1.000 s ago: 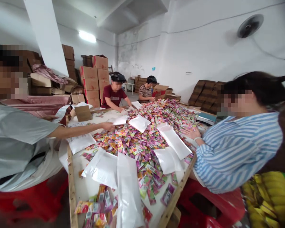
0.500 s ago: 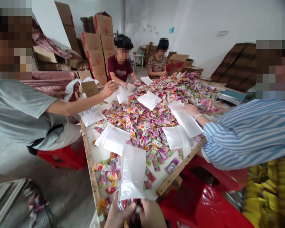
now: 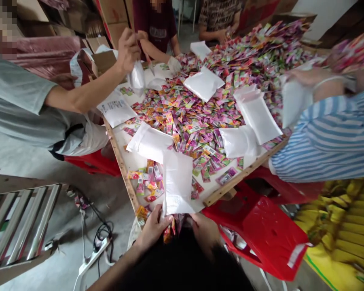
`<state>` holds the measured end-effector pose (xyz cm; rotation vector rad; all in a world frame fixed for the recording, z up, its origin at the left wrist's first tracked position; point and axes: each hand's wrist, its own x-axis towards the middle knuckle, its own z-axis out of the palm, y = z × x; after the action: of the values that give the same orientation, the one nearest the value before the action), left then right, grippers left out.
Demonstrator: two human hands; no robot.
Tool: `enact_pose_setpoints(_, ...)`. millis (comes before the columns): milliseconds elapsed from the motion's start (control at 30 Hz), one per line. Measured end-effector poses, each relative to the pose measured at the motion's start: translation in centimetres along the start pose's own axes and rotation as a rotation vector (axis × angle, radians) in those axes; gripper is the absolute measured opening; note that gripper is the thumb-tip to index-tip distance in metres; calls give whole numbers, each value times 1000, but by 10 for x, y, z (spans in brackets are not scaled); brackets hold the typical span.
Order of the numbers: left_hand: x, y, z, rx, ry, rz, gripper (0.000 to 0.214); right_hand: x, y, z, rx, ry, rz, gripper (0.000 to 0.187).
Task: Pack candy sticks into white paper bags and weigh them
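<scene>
A white mailer bag (image 3: 178, 182) lies over the near corner of the table, its lower edge toward me. Just below that edge, a bunch of small colourful snack packets (image 3: 169, 232) sits between my two hands. My left hand (image 3: 154, 228) is closed, thumb across the packets and a finger beside the bag's left corner. On the other side, my right hand (image 3: 204, 230) curls in toward the bunch by the bag's right corner; its fingertips are mostly hidden and the hand is a little blurred. Loose packets (image 3: 147, 182) lie left of the bag.
A large heap of packets (image 3: 200, 117) covers the wood-edged table (image 3: 230, 186), with several white bags on it. Co-workers' arms reach in from the left (image 3: 87, 93) and right (image 3: 330, 87). A red stool (image 3: 267, 230) stands right; a roller rack (image 3: 21, 226) and power strip (image 3: 94, 256) are left.
My view has tipped downward. My hands stay at the bag's near edge with the packets. The right co-worker has lifted a bunch of packets and holds a white bag; the left co-worker's hand has risen.
</scene>
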<state>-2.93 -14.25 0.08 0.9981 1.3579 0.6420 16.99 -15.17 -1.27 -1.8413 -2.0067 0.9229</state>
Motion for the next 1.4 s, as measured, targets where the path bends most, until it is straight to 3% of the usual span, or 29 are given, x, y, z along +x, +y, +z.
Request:
enact_pose_setpoints(100,-6,1,-2,-128,-65,28,51,2,2,2,43,197,66,16)
enact_pose_setpoints(167,-8,0,-2,-211,-58,-12,48,7,1,3,187,310,187,33)
enact_pose_setpoints(233,-9,-4,-3,-272,-35,-61,45,11,0,4,418,217,266,51)
enact_pose_setpoints(333,-7,-10,-11,-183,-11,-94,40,15,-2,4,606,-50,224,26)
enact_pose_setpoints(533,-12,-3,-37,212,24,-79,42,17,-8,-7,527,-107,99,19)
enact_pose_setpoints(733,-38,2,-51,675,-186,207,36,6,9,-10,658,-325,109,20)
enact_pose_setpoints(867,-51,2,-53,706,-361,343,35,-5,21,-9,696,-435,87,20)
enact_pose_setpoints(967,-48,7,-55,683,-387,359,35,-2,16,-19,640,-466,58,13)
enact_pose_setpoints(1067,-35,26,-60,653,-311,351,34,10,-4,-41,688,-422,90,14)
enact_pose_setpoints(1167,-21,61,-64,578,-257,372,37,27,-33,-75,849,-305,120,18)
enact_pose_setpoints(1267,-17,96,-63,459,-245,413,40,43,-56,-108,971,-180,36,17)
enact_pose_setpoints(1333,-19,106,-59,371,-241,370,41,48,-63,-120,982,-94,-24,17)
enact_pose_setpoints(1400,-22,103,-53,274,-228,284,44,46,-61,-118,926,-26,-31,21)
